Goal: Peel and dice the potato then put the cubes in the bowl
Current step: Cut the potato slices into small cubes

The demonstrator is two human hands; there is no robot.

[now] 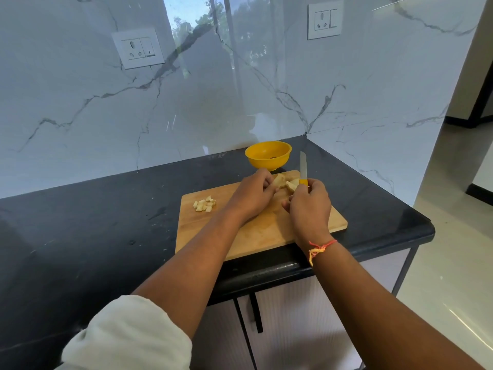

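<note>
A wooden cutting board (256, 236) lies on the black counter. My left hand (252, 194) holds a peeled potato piece (278, 180) at the board's far side, fingers curled round it. My right hand (309, 206) grips a yellow-handled knife (303, 169), its blade pointing away and up. A second pale potato piece (292, 185) lies between my hands, by the knife handle. A small heap of potato cubes (204, 204) sits on the board's left part. The yellow bowl (268, 155) stands just behind the board; its inside looks nearly bare.
The black counter (106, 222) ends at a rounded edge on the right and front, with cabinet doors (293, 329) below. A marble wall with two sockets rises close behind the bowl.
</note>
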